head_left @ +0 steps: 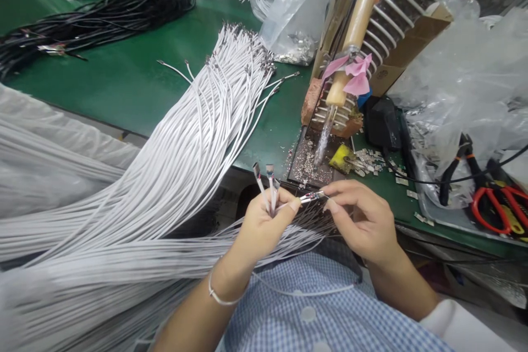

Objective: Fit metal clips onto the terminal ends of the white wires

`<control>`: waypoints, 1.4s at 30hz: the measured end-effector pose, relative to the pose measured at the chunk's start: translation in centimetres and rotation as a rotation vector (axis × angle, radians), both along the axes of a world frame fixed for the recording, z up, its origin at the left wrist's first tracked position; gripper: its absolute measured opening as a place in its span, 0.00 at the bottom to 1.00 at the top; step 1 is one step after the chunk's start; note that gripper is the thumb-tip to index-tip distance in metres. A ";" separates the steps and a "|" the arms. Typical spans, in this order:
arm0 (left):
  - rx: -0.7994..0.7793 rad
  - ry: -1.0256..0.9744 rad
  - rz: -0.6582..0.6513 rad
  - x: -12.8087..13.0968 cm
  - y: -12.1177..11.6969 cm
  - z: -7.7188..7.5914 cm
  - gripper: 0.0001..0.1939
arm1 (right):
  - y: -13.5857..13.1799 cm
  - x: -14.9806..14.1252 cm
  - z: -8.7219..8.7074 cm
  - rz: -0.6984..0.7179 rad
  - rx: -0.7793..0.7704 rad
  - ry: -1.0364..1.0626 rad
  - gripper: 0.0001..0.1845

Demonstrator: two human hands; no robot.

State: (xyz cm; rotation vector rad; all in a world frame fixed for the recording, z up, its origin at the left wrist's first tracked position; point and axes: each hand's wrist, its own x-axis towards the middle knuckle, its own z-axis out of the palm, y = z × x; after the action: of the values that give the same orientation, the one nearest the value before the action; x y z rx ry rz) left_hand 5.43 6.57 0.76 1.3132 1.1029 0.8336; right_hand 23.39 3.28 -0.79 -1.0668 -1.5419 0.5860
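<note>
Cable end steadied between two hands
The connector end (312, 197) of a white cable lies over the near edge of the desk (268, 140), pinched just behind by the left hand (266, 223); the right hand (365, 220) has thumb and forefinger at its tip, though whether they close on it I cannot tell. A firm grip close behind the connector should limit twisting; light fingertip contact would spare the fine wires. The upright cable ends (270, 173) are best kept angled aside, as here.
</note>
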 end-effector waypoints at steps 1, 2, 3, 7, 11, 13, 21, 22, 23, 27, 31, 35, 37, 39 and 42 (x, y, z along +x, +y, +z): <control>0.022 0.008 -0.006 -0.1 -0.3 -0.2 0.09 | -0.2 0.1 0.0 0.006 -0.021 0.033 0.10; 0.048 0.021 -0.009 -0.2 -0.6 -0.4 0.08 | -0.3 0.1 0.0 0.010 -0.041 0.064 0.09; 0.078 0.034 -0.013 -0.3 -0.9 -0.5 0.08 | -0.4 0.2 0.1 0.010 -0.061 0.089 0.08; 0.201 0.097 -0.057 -0.6 -1.6 -0.6 0.05 | -0.6 0.1 0.6 -0.021 -0.130 0.085 0.04; 0.344 0.191 -0.101 -0.8 -1.8 -0.4 0.05 | -0.6 -0.1 1.0 -0.009 -0.230 0.031 0.03; 0.383 0.213 -0.111 -0.8 -1.8 -0.3 0.05 | -0.7 -0.1 0.9 0.019 -0.232 0.061 0.03; 0.450 0.234 -0.139 -0.8 -1.9 -0.3 0.03 | -0.9 0.3 0.8 0.126 -0.253 0.127 0.03; 0.458 0.236 -0.139 -0.8 -1.9 -0.3 0.03 | -0.9 0.2 0.8 0.121 -0.257 0.130 0.03; 0.465 0.240 -0.139 -0.8 -1.8 -0.3 0.03 | -0.9 0.1 0.8 0.107 -0.258 0.132 0.03; 0.497 0.286 -0.114 -0.8 -1.2 0.0 0.05 | -0.4 -0.2 0.8 0.041 -0.197 0.120 0.03; 0.527 0.331 -0.068 -0.5 -0.3 0.5 0.05 | 0.6 -0.2 1.0 0.004 -0.079 -0.008 0.05; 0.554 0.344 -0.030 -0.1 0.5 0.8 0.04 | 1.5 -0.2 1.3 -0.029 -0.023 -0.085 0.06; 0.565 0.349 -0.032 0.1 0.8 0.9 0.05 | 1.8 -0.3 1.4 -0.056 -0.003 -0.100 0.06; 0.567 0.352 -0.037 0.2 1.1 0.9 0.06 | 2.1 -0.4 1.5 -0.077 0.014 -0.116 0.06; 0.557 0.359 -0.030 0.3 1.4 1.0 0.07 | 2.4 -0.4 1.6 -0.083 0.032 -0.131 0.07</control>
State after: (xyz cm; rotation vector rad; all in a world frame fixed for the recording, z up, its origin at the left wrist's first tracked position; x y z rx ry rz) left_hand 5.75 7.98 1.80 1.9988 1.1644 0.9448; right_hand 22.98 5.69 0.81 -1.1584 -1.6059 0.4407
